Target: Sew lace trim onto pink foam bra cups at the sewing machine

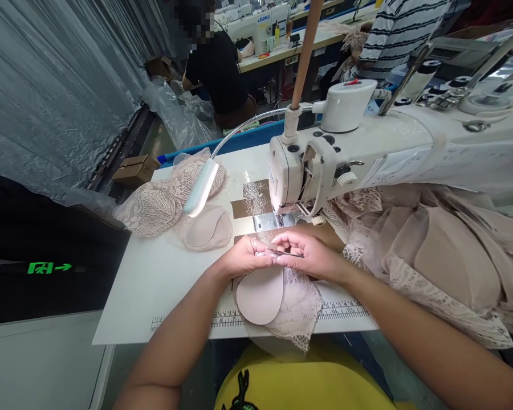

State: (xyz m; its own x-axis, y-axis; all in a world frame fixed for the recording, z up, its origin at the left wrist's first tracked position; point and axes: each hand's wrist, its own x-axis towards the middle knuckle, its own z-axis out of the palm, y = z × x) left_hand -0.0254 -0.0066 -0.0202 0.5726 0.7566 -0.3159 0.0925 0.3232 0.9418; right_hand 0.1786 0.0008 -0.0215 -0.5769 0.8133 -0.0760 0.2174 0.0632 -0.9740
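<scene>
Close in front of the sewing machine's needle area [281, 219], my left hand [248, 256] is closed on the upper edge of a beige lace bra cup piece [260, 296]. The smooth oval pad of this piece hangs toward me, with loose lace [301, 302] draping past the table's front edge. My right hand [310, 256] meets the left, its fingers closed around a thin dark metal tool [287, 253], whose kind I cannot make out. The tool lies across the fingertips of both hands, at the edge of the fabric.
Left of the machine [346, 148], finished-looking lace cups [154, 208] and another padded piece [205, 228] lie on the white table [154, 290] under a bendable lamp [200, 187]. A heap of beige lace pieces [448, 256] fills the right side. A co-worker [220, 74] sits behind.
</scene>
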